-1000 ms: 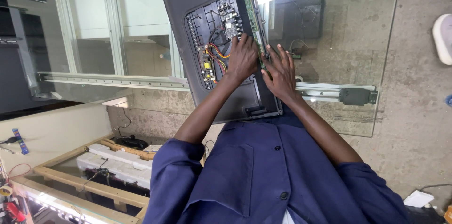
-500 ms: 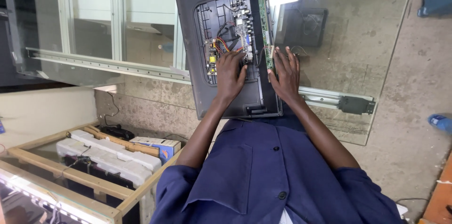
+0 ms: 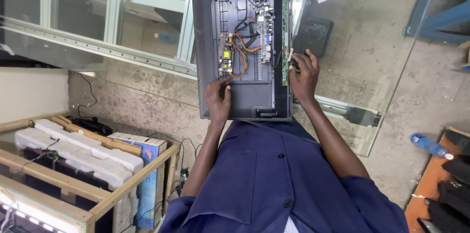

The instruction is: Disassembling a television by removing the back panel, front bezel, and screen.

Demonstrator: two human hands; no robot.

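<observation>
Item 1: television back panel (image 3: 243,42), dark grey, rear cover off, lying flat on a glass tabletop (image 3: 372,66) directly ahead of me. Exposed inside: 1 power board (image 3: 226,59) with a yellow component and orange-red wire loom (image 3: 240,54), 1 main board (image 3: 262,32), and 1 narrow green strip board (image 3: 285,32) running along the panel's right edge.

Item 2: my left hand (image 3: 218,100). It lies on the near left portion of the panel, just below the power board, fingers loosely curled with the tips pressing the plastic; it grips nothing.

Item 3: my right hand (image 3: 303,74). It sits at the panel's right edge, fingers pinched narrow at the near end of the green strip board, touching it; whether anything small is held between them I cannot tell.

Item 4: surroundings. Blue work shirt (image 3: 274,179) in the foreground. Wooden crate (image 3: 132,174) with white foam blocks (image 3: 73,152) at lower left. 1 blue plastic bottle (image 3: 428,145) on the floor at right, well apart from the panel.
</observation>
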